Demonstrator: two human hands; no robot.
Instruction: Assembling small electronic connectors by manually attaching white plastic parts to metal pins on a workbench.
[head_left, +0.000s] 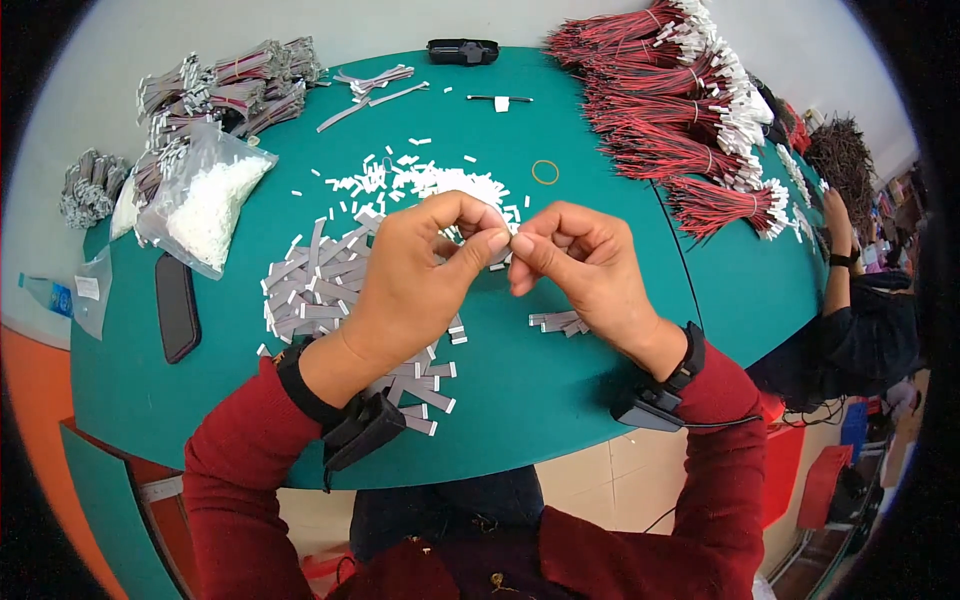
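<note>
Above the middle of the table, my left hand [415, 280] and my right hand [600, 275] meet at the fingertips. Both are closed, thumb against index finger, in a pinch. What lies between the fingertips is too small and too covered to name. Just beyond my left hand spreads a pile of small white plastic pieces [470, 187]. Short grey flat ribbon cables [310, 290] with white ends lie heaped beneath and left of my left forearm. A smaller group of the same ribbon cables [558, 322] sits below my right hand.
A clear bag of white pieces [205, 215], a dark phone [178, 308] and bundled grey cables [250, 65] stand left. Red-black wire bundles [650, 110] fill the far right. A rubber band [557, 175] lies beyond my right hand. Another person's hand [837, 215] is at right.
</note>
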